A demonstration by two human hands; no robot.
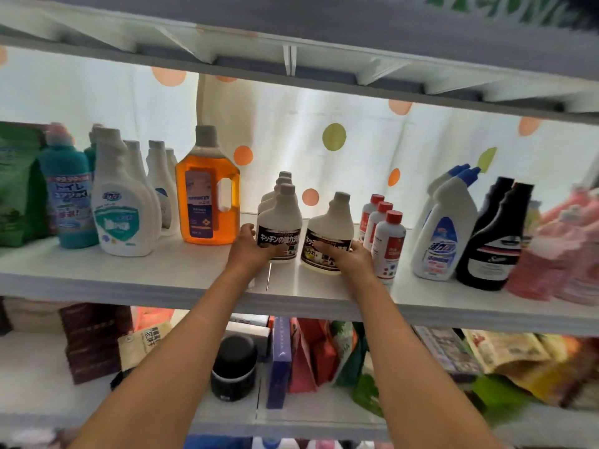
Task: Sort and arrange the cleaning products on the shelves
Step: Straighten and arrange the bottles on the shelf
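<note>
Left hand grips upright black-label kitchen cleaner bottle; right hand grips the tilted loose bottle just beside its right.

Orange jug, white curtain (coloured dots)

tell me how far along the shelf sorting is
Mostly done: red-capped bottles and black bottles stand in rows. In hand: the left hand grips one white bottle, and the right hand a tilted white bottle. Left: lining it up.
</note>
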